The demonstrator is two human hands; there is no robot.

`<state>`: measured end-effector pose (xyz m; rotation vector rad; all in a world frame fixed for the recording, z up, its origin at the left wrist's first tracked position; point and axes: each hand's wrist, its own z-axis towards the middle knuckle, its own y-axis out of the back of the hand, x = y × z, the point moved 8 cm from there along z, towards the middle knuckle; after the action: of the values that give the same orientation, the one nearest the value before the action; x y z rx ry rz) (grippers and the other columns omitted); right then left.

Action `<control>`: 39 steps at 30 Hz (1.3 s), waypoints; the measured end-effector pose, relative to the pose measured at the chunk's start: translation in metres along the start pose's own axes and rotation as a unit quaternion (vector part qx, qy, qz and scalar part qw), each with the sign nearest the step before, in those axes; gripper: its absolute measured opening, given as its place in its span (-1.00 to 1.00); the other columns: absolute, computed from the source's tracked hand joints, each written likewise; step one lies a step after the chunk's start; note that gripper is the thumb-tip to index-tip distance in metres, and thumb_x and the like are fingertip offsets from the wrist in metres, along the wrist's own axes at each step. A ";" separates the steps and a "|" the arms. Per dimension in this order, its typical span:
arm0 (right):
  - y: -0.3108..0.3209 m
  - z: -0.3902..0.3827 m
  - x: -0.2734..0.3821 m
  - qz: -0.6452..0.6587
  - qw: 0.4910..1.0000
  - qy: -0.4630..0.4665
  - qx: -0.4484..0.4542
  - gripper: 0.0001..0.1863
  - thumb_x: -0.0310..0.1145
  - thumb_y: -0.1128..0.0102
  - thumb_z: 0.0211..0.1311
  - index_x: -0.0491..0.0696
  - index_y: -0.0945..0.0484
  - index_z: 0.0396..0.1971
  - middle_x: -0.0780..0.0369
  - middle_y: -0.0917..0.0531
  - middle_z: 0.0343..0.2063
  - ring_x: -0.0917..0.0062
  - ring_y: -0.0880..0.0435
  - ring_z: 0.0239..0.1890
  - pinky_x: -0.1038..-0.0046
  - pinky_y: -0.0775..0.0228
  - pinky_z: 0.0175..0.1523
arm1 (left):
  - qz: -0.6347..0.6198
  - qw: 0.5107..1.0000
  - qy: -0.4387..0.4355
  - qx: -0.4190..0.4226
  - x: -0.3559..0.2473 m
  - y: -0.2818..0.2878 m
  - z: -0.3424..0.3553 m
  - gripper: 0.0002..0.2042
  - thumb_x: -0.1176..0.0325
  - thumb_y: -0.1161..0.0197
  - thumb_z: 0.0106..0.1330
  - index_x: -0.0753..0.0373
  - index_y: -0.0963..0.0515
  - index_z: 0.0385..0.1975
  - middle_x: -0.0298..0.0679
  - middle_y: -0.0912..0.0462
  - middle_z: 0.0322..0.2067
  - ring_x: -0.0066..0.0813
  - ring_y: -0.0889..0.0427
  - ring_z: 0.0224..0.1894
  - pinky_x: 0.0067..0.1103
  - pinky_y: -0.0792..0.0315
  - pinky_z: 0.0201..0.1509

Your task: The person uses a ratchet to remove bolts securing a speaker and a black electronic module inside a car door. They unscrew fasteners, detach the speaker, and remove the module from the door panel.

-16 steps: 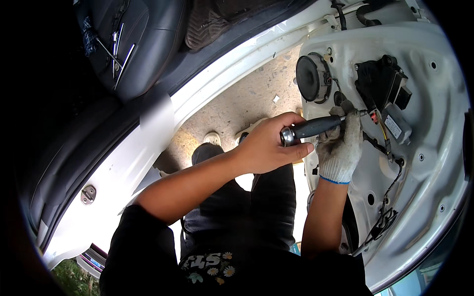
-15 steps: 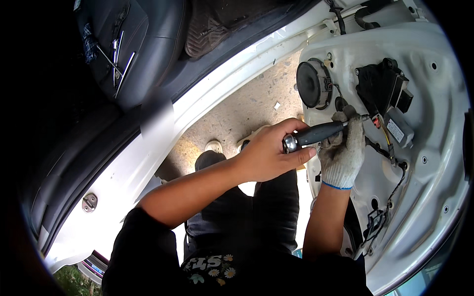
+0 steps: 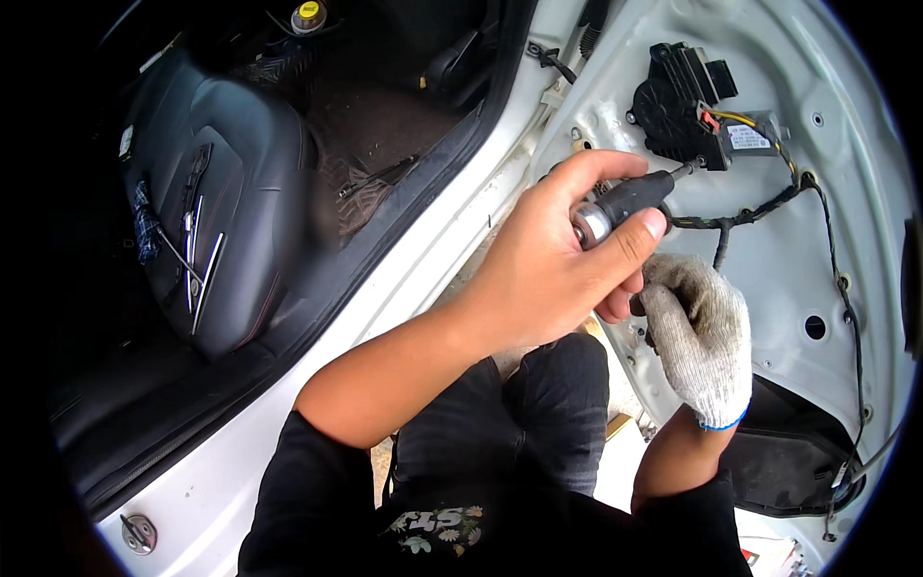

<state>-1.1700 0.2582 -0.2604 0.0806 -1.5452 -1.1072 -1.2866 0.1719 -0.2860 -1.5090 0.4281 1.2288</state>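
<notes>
The white door panel (image 3: 769, 252) spans the right side, and a black seat (image 3: 252, 135) fills the upper left. The bare left hand (image 3: 548, 260) curls its fingers snugly around a dark-handled driver. The gloved right hand (image 3: 710, 341) hangs just below, fingers bent inward; whether they grip anything is unclear. The black motor unit (image 3: 665, 113) sits on the panel, the driver (image 3: 635, 196) angled up to its lower edge
</notes>
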 end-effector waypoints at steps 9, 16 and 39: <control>-0.022 -0.093 0.089 -0.340 0.897 0.275 -0.064 -0.78 -0.39 -0.23 0.05 -0.04 -0.61 -0.24 0.18 -0.64 -0.50 0.22 -0.63 -0.46 0.34 -0.47 -0.31 | 0.140 0.985 -0.101 -0.009 0.001 -0.001 -0.002 -0.54 0.27 -0.19 0.34 0.41 -0.33 0.13 -0.26 -0.53 -0.59 -0.60 -0.50 -0.66 -0.62 -0.47 -0.62; -0.056 -0.134 0.106 -0.275 0.845 0.458 -0.007 -0.76 -0.35 -0.23 0.07 -0.07 -0.59 -0.24 0.17 -0.64 -0.49 0.26 -0.65 -0.45 0.35 -0.48 -0.31 | 0.162 0.984 -0.074 -0.025 -0.005 -0.007 -0.003 -0.54 0.25 -0.20 0.34 0.39 -0.34 0.14 -0.28 -0.51 -0.57 -0.62 -0.44 -0.66 -0.60 -0.43 -0.62; -0.084 -0.033 -0.044 0.295 0.954 0.018 -0.041 -0.35 -0.16 -0.17 0.23 -0.21 -0.28 0.22 0.14 -0.66 -0.31 0.56 -0.63 -0.42 0.47 -0.49 -0.27 | -0.047 0.998 0.003 -0.040 0.011 0.009 0.004 -0.72 0.19 -0.16 0.39 0.32 -0.45 -0.16 -0.22 -0.56 -0.41 -0.49 -0.60 -0.36 -0.46 -0.65 -0.25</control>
<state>-1.1713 0.2195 -0.3529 -0.3936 -1.3586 -0.6826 -1.2913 0.1757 -0.2994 -1.5829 0.3116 1.1805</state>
